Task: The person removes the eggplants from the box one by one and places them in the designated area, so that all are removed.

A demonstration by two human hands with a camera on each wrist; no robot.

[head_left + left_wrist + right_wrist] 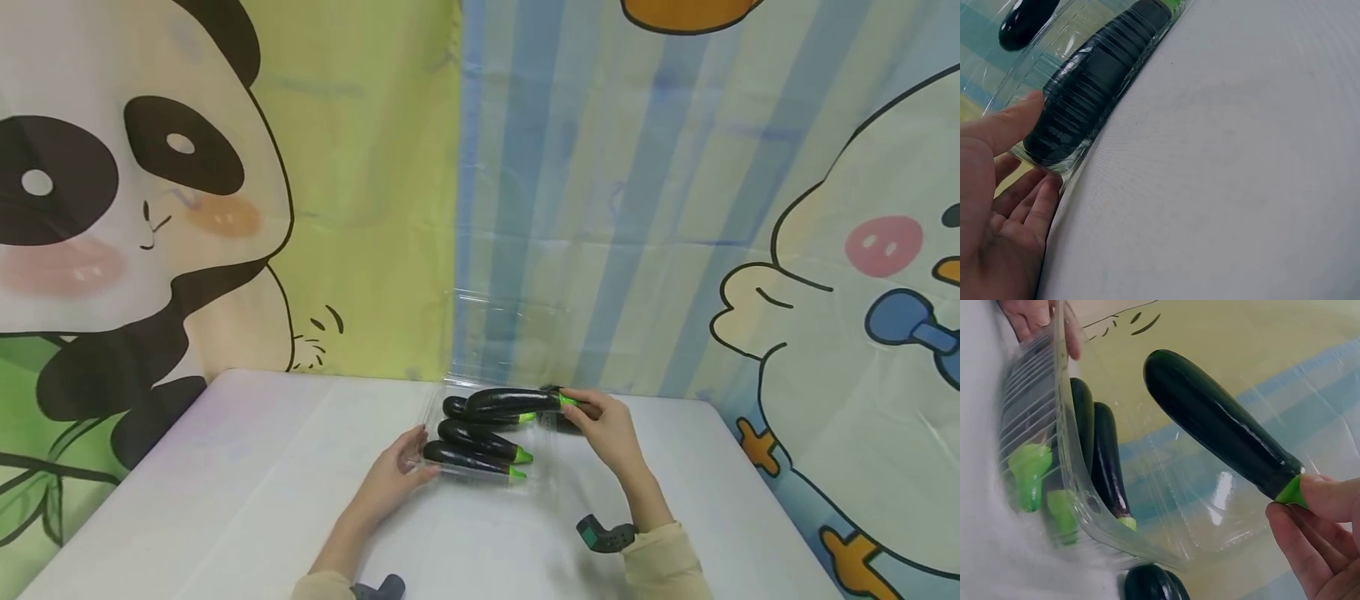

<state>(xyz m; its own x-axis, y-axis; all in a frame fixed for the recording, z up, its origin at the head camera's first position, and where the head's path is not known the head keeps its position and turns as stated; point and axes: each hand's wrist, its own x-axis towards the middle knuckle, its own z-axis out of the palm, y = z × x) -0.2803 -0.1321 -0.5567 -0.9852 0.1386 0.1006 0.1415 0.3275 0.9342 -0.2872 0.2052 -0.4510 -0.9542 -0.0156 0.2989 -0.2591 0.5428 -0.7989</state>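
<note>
My right hand [611, 429] pinches the green stem end of a glossy dark eggplant [1222, 422], thumb on one side and fingers on the other. Held over a clear plastic clamshell box [480, 477], the eggplant lies nearly level in the head view, its round end toward the left. Inside the box are several more eggplants [480, 439], side by side with green stems to the right. My left hand [397, 471] grips the box's left end; in the left wrist view its thumb [1019, 122] lies over the rim and the fingers curl beneath.
The box's clear lid [506, 337] stands raised at the back, against a cartoon-printed curtain [375, 208]. Just right of the box, partly behind my right hand, more dark eggplants [1150, 584] lie on the white table [262, 492].
</note>
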